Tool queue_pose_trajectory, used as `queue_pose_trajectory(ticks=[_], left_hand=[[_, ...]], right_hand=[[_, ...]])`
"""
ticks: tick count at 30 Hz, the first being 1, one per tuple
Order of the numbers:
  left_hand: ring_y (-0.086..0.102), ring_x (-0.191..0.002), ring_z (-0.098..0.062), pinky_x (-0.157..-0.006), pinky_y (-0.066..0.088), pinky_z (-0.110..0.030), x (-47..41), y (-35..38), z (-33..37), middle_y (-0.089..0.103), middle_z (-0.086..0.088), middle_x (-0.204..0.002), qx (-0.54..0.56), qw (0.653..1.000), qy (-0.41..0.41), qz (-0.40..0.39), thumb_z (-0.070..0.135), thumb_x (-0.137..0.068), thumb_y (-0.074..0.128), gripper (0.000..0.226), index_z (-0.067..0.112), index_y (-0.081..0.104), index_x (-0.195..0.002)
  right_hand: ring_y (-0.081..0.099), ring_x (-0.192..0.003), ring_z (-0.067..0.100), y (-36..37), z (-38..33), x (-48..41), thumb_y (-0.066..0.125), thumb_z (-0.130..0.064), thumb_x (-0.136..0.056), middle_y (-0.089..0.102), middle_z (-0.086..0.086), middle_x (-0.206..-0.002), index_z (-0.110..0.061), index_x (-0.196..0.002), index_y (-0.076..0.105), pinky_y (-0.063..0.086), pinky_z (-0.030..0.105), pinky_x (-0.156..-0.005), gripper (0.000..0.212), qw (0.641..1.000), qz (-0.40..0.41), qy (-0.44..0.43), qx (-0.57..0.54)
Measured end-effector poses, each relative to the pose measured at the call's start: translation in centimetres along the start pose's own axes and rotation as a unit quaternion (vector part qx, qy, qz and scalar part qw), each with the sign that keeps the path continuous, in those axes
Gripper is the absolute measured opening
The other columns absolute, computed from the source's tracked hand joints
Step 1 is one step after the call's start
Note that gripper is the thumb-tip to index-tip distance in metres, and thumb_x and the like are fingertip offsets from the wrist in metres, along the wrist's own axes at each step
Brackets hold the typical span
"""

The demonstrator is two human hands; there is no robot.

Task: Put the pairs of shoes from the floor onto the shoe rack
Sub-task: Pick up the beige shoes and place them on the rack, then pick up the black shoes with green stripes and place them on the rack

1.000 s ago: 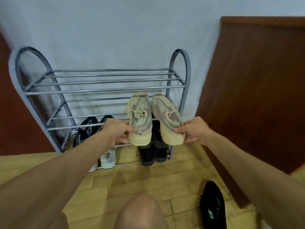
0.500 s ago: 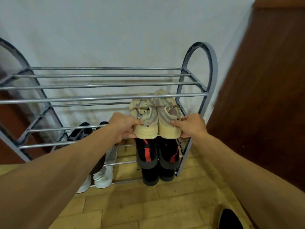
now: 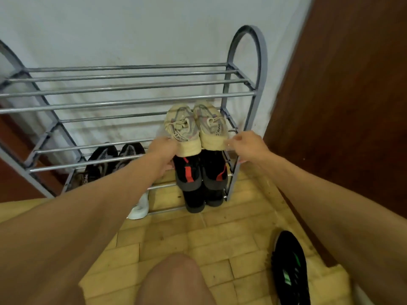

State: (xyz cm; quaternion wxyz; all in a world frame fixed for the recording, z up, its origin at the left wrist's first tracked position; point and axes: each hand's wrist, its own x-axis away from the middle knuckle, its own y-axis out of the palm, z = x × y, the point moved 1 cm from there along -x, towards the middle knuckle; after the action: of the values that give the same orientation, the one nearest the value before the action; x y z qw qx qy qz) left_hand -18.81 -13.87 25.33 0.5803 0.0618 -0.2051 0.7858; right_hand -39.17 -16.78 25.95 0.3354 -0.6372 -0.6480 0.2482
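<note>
We see the pair of cream knit sneakers (image 3: 195, 126) on the grey metal shoe rack's (image 3: 132, 102) mid shelf. L hand (image 3: 163, 150) grips one heel. R hand (image 3: 247, 148) is blurred, so we can't tell its grip.

Pale wall (image 3: 154, 29) adjoins brown wooden panel (image 3: 352, 106) above yellow block floor (image 3: 220, 238).

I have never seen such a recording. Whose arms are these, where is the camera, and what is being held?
There is no machine: the camera sits on a person's head, so the arms are their own. The left hand grips one heel of the beige sneakers, which lie on the middle shelf of the metal shoe rack; the right hand touches the other heel, its grip blurred. A black-and-red pair stands below. One black shoe waits on the floor.
</note>
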Motion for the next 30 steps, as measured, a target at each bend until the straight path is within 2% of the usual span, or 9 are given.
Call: queue_pose_trajectory(ticks=[2, 4, 9, 14, 18, 20, 24, 27, 30], left_hand=[[0.057, -0.074, -0.024, -0.072, 0.055, -0.044, 1.8, 0.8, -0.4, 0.062, -0.011, -0.099, 0.006, 0.994, 0.047, 0.094, 0.021, -0.085, 0.051, 0.017, 0.007, 0.06, -0.088], [0.061, -0.08, -0.027, -0.076, 0.059, -0.044, 4.0, 2.4, -1.1, 0.061, -0.014, -0.108, 0.001, 0.993, 0.068, 0.1, 0.029, -0.079, 0.053, 0.032, 0.006, 0.061, -0.099], [0.062, -0.089, -0.021, -0.083, 0.057, -0.04, 9.9, 9.3, -4.6, 0.062, -0.005, -0.101, -0.09, 0.984, 0.07, -0.134, 0.033, -0.09, 0.06, 0.026, 0.015, 0.059, -0.11], [0.062, -0.101, -0.017, -0.094, 0.05, -0.036, 14.3, 13.9, -9.6, 0.064, 0.003, -0.11, -0.25, 0.907, 0.075, -0.331, 0.043, -0.086, 0.061, 0.031, 0.024, 0.064, -0.111], [0.059, -0.099, -0.007, -0.085, 0.047, -0.025, 15.9, 15.0, -14.0, 0.063, 0.01, -0.11, -0.307, 0.855, 0.085, -0.409, 0.046, -0.082, 0.066, 0.032, 0.03, 0.065, -0.11], [0.059, -0.099, -0.007, -0.089, 0.048, -0.025, 16.0, 15.2, -15.5, 0.063, 0.009, -0.108, -0.318, 0.843, 0.088, -0.424, 0.04, -0.08, 0.07, 0.029, 0.03, 0.063, -0.107], [0.059, -0.1, -0.006, -0.088, 0.046, -0.024, 15.0, 15.7, -16.1, 0.062, 0.012, -0.107, -0.318, 0.836, 0.084, -0.44, 0.037, -0.083, 0.068, 0.028, 0.033, 0.064, -0.11], [0.059, -0.1, -0.004, -0.082, 0.044, -0.02, 14.1, 16.0, -16.5, 0.063, 0.012, -0.109, -0.334, 0.825, 0.096, -0.445, 0.038, -0.084, 0.065, 0.028, 0.032, 0.065, -0.111], [0.058, -0.097, -0.002, -0.071, 0.04, -0.015, 13.2, 16.5, -16.9, 0.062, 0.013, -0.11, -0.36, 0.814, 0.105, -0.443, 0.038, -0.086, 0.063, 0.028, 0.032, 0.065, -0.113]], right_hand=[[0.068, -0.088, 0.028, -1.2, 1.6, 2.1, 0.048, -0.02, -0.095, 0.071, 0.016, -0.105, -0.003, -0.107, 0.07, 0.058, 0.044, -0.085, 0.03, 1.0, 0.011, -0.013, 0.012], [0.066, -0.084, 0.022, -2.2, 3.8, 4.2, 0.048, -0.018, -0.095, 0.07, 0.011, -0.104, -0.009, -0.109, 0.07, 0.058, 0.04, -0.084, 0.028, 0.999, -0.001, -0.021, 0.037], [0.071, -0.074, 0.025, -3.8, 11.6, 8.7, 0.047, -0.019, -0.096, 0.069, 0.006, -0.102, -0.012, -0.116, 0.065, 0.061, 0.034, -0.072, 0.028, 0.992, -0.086, 0.036, 0.084], [0.067, -0.077, 0.017, -2.6, 20.9, 13.0, 0.05, -0.019, -0.095, 0.063, 0.005, -0.112, -0.011, -0.128, 0.058, 0.053, 0.018, -0.051, 0.034, 0.97, -0.171, 0.146, 0.087], [0.065, -0.1, 0.029, 0.5, 28.0, 16.1, 0.054, -0.022, -0.096, 0.059, 0.015, -0.128, -0.004, -0.129, 0.055, 0.059, 0.036, -0.077, 0.038, 0.947, -0.21, 0.233, 0.075], [0.063, -0.094, 0.029, 2.4, 30.3, 17.5, 0.053, -0.026, -0.097, 0.058, 0.02, -0.128, 0.002, -0.131, 0.053, 0.054, 0.036, -0.08, 0.044, 0.935, -0.224, 0.261, 0.085], [0.053, -0.121, 0.031, 6.9, 34.7, 19.8, 0.061, -0.037, -0.091, 0.05, 0.016, -0.137, -0.004, -0.141, 0.036, 0.044, 0.034, -0.083, 0.065, 0.916, -0.185, 0.355, 0.028], [0.051, -0.121, 0.032, 10.6, 37.2, 20.6, 0.07, -0.045, -0.081, 0.047, 0.016, -0.137, -0.004, -0.14, 0.032, 0.045, 0.034, -0.079, 0.082, 0.891, -0.15, 0.427, -0.031], [0.048, -0.122, 0.034, 13.2, 38.9, 20.8, 0.076, -0.046, -0.074, 0.042, 0.017, -0.136, -0.003, -0.138, 0.033, 0.049, 0.042, -0.095, 0.088, 0.88, -0.109, 0.462, -0.007]])
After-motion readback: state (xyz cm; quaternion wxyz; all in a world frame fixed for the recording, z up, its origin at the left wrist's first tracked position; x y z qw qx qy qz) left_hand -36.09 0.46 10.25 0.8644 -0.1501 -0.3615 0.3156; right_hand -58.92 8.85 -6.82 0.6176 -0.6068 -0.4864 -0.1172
